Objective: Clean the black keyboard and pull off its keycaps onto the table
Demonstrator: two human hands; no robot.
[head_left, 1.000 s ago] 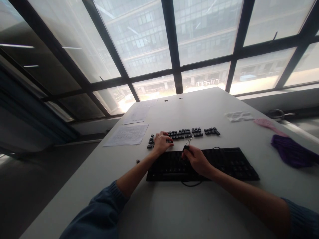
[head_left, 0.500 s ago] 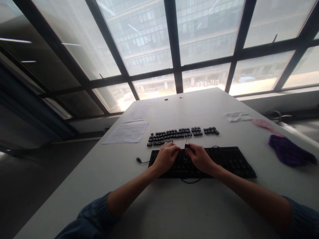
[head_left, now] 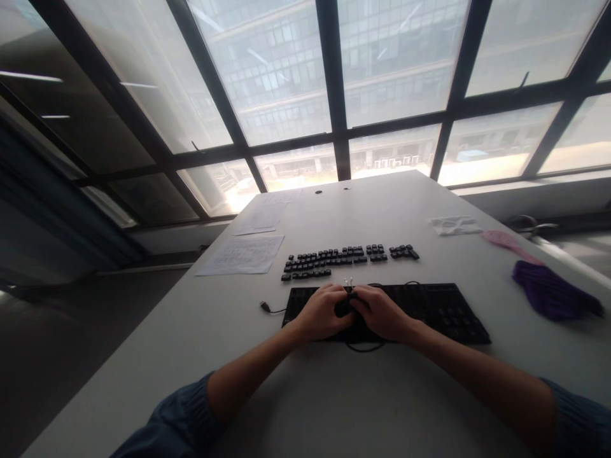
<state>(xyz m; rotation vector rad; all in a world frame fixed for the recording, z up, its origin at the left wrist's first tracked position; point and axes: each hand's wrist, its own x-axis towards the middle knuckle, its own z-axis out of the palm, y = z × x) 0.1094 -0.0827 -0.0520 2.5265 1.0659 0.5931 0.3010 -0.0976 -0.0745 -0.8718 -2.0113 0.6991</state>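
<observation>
A black keyboard [head_left: 420, 312] lies flat in front of me, many of its keys hidden under my hands. My right hand [head_left: 382, 312] is closed on a keycap puller [head_left: 349, 283], whose thin wire ends stick up just beyond the fingertips. Close against it, my left hand [head_left: 323, 312] has its fingers curled in at the same spot above the keyboard. What the left fingers pinch is hidden. Behind the keyboard, loose black keycaps [head_left: 329, 257] stand in rows on the white desk [head_left: 229, 375].
A USB plug [head_left: 264, 306] on a cable lies left of the keyboard. Printed papers [head_left: 243, 256] rest at the desk's left edge. On the right lie a white cloth [head_left: 455, 225], a pink cloth [head_left: 508, 242] and a purple cloth [head_left: 554, 292]. Large windows [head_left: 391, 57] rise behind the desk.
My right hand has drawn the keycap puller left and nearer, its wire ends no longer over the keycap rows. My two hands have come together above the keyboard.
</observation>
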